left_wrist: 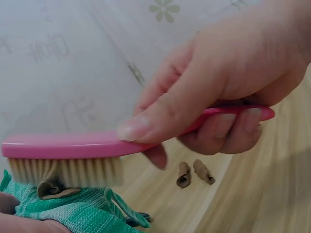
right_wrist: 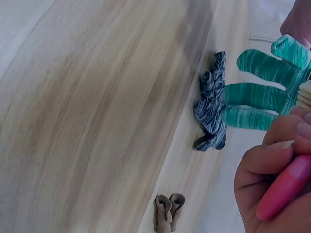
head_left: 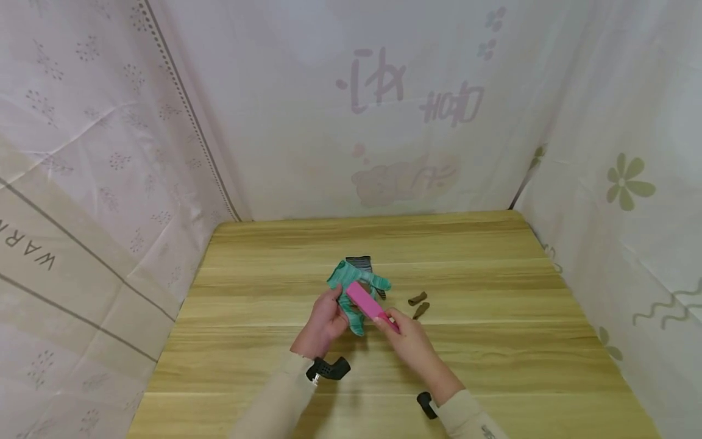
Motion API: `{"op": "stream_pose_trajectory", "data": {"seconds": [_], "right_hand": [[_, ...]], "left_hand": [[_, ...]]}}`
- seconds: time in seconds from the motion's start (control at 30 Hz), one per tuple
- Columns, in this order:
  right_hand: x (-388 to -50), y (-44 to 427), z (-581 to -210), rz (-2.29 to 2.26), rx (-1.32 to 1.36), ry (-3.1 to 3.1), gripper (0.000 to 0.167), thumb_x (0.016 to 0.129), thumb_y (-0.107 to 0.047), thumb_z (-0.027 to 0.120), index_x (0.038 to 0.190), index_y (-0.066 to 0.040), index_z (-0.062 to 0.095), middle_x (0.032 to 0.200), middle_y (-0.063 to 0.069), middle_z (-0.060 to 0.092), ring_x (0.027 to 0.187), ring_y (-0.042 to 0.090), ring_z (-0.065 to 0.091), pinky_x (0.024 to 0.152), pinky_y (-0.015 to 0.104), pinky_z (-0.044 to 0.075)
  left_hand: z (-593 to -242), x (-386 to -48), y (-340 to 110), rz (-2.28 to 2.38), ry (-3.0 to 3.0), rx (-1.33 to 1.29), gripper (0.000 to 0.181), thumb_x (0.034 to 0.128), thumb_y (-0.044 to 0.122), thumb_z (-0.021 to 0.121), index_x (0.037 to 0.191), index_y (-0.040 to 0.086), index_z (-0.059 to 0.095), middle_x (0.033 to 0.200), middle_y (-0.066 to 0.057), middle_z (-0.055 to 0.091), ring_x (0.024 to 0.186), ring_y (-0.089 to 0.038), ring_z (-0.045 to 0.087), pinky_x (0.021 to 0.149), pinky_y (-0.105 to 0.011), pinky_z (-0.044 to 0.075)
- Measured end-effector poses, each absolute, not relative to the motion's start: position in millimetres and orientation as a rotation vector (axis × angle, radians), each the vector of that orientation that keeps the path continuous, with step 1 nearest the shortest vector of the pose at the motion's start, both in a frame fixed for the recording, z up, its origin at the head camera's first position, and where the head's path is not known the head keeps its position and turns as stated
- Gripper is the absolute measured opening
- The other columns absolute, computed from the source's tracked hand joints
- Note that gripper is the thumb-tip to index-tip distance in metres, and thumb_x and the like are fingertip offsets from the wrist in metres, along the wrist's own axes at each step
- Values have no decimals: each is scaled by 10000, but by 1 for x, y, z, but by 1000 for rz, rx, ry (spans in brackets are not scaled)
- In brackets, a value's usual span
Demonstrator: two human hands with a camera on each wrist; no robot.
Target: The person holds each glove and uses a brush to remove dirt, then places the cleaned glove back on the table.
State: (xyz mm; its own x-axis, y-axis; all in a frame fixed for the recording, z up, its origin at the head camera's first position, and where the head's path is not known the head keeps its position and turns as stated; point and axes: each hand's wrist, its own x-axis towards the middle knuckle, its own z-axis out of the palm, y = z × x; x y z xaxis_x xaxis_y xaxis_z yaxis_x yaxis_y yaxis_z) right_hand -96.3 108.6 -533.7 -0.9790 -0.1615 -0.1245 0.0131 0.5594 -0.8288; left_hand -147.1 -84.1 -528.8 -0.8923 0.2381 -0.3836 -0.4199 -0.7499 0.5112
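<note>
My left hand (head_left: 323, 320) grips a green streaked knit glove (head_left: 342, 274), its fingers spread out in the right wrist view. A pink brush (head_left: 363, 299) is in my right hand (head_left: 411, 344), whose fingers wrap its slim handle. In the left wrist view, the brush's pale bristles (left_wrist: 92, 170) point down against a curled brown piece (left_wrist: 51, 190) on the glove. That piece looks like dried leaf or bark; its exact kind is unclear. Part of my left hand lies hidden behind the glove.
A dark grey striped knit glove (right_wrist: 211, 104) lies on the wooden table (head_left: 247, 341) just beyond the green one. Two more brown curled pieces (head_left: 418, 299) rest right of the gloves. Printed curtains (head_left: 285, 122) enclose the table at the back and sides.
</note>
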Motion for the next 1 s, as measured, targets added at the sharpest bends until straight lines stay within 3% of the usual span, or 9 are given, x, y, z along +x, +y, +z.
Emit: {"op": "stream_pose_trajectory", "data": {"seconds": [0.17, 0.37, 0.57, 0.8, 1.0], "right_hand": [[-95, 110, -536, -1397, -98, 2595, 289, 1005, -454, 596, 1076, -181, 661, 643, -35, 414, 578, 112, 368, 523, 239, 316], [-96, 101, -532, -1652, -86, 2582, 396, 1037, -466, 529, 1167, -105, 632, 647, -11, 447, 552, 94, 378, 501, 235, 331], [-95, 90, -524, -1681, -107, 2586, 331, 1033, -420, 564, 1115, -109, 641, 634, -25, 436, 550, 82, 382, 510, 229, 329], [-95, 88, -528, -1590, -177, 2616, 293, 1023, -417, 580, 1045, -132, 644, 692, -39, 483, 622, 108, 451, 567, 243, 385], [-97, 100, -535, -1435, -153, 2664, 257, 1016, -436, 584, 1045, -186, 641, 698, -33, 457, 637, 123, 425, 567, 255, 359]], "left_hand": [[-529, -146, -86, 2619, 907, -390, 215, 1130, 250, 274, 1168, 89, 410, 1011, 46, 631, 943, -28, 626, 827, -204, 533], [-529, -141, -83, 2599, 1107, -288, 339, 1133, 249, 273, 1390, 45, 359, 1131, 31, 641, 1041, -51, 651, 922, -222, 548], [-531, -138, -75, 2620, 1115, -266, 289, 1128, 229, 312, 1350, 73, 410, 1111, 26, 649, 992, -44, 661, 856, -202, 558], [-534, -136, -69, 2590, 1073, -236, 408, 1090, 82, 310, 1496, 48, 327, 1315, -22, 534, 1192, -51, 571, 1003, -203, 504], [-537, -142, -76, 2613, 1091, -347, 238, 1098, 94, 359, 1320, 43, 428, 1096, 5, 597, 945, -22, 629, 808, -151, 543]]}}
